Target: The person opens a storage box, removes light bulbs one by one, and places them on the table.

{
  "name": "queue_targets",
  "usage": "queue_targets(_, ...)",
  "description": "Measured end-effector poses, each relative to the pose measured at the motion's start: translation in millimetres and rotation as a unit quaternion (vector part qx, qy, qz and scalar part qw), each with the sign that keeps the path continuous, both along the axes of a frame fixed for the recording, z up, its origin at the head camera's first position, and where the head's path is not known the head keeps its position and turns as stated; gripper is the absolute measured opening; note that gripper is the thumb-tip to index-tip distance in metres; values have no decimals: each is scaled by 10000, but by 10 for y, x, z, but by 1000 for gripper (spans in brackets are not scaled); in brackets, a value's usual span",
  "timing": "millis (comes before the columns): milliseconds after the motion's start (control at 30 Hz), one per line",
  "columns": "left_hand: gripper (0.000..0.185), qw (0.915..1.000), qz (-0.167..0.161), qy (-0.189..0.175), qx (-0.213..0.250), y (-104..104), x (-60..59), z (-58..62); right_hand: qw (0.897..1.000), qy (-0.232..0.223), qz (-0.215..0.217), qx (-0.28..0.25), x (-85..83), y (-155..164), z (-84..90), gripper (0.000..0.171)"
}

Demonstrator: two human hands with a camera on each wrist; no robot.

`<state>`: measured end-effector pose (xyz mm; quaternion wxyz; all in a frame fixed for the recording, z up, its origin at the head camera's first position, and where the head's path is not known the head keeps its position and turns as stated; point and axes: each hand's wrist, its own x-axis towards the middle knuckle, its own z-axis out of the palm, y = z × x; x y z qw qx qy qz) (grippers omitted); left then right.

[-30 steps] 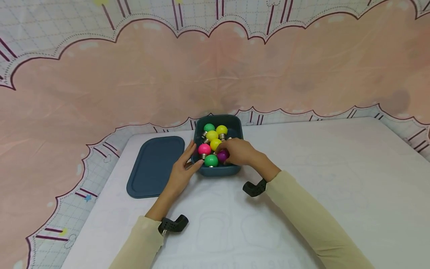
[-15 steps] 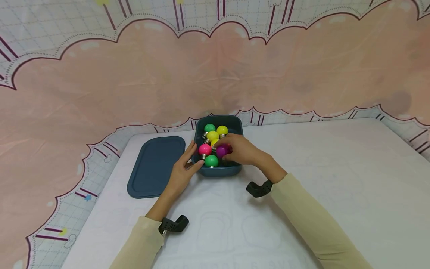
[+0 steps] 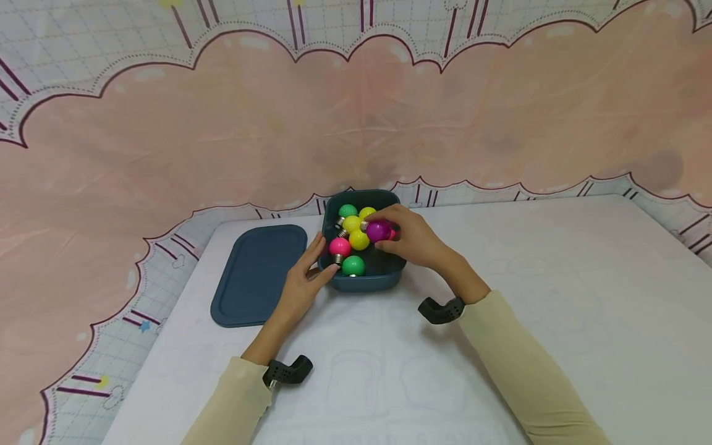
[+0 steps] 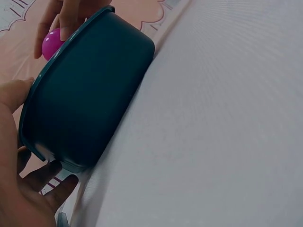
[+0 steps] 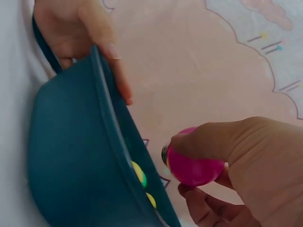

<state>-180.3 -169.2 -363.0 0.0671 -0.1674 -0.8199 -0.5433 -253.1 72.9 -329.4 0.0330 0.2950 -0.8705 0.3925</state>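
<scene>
Behind everything, the peach-and-white patterned cloth (image 3: 356,123) is filling the far side, and the white tabletop (image 3: 528,278) is stretching out in front of me. On it, the flat blue lid (image 3: 258,275) is lying to the left of the box, probably parked there so the mouth is staying free. The deep teal box (image 3: 364,284) is sitting upright just beside it, within easy reach of both hands. My left hand (image 3: 302,284) is spreading wide against the box's left side and near corner, fingers touching the wall and rim, likely steadying it. My right hand (image 3: 414,238) is pinching the purple light bulb (image 3: 379,231) by its round globe, thumb below and fingers above, above the rim on the right side of the box, its metal screw base (image 5: 164,154) pointing left; the globe is surely offering the better hold. Inside, the yellow bulbs (image 3: 359,240), green bulbs (image 3: 353,266) and pink bulb (image 3: 340,247) are lying at mixed angles. The wrist views are mostly showing outer walls, hiding the box floor. My right hand is covering part of the far yellow bulb, and a pink patch (image 3: 392,235) is peeking out beside my fingers, too covered for me to name.
</scene>
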Motion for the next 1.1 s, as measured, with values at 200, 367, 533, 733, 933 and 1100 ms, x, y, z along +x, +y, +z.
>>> queue_targets(200, 59, 10000, -6, 35, -1, -7, -3, -5, 9990, -195, -290, -289, -4, 76, 67, 59)
queue_targets(367, 59, 10000, 17, 21, -17, -10, -5, -8, 9974, -345, -441, -451, 8, 136, 130, 59)
queue_targets(533, 59, 10000, 4, 24, -26, -4, -4, -6, 9966, -318, -572, -501, -15, 220, 131, 57)
queue_targets(733, 59, 10000, -8, 31, -32, -1, -4, -4, 9953, -242, -682, -643, -30, 312, 132, 55)
queue_targets(933, 59, 10000, 1, 17, -43, -2, -2, -5, 9932, -272, -798, -803, -52, 407, 152, 54)
queue_targets(1100, 59, 10000, 3, 8, -41, 1, 3, 4, 9902, -333, -990, -929, -77, 496, 175, 56)
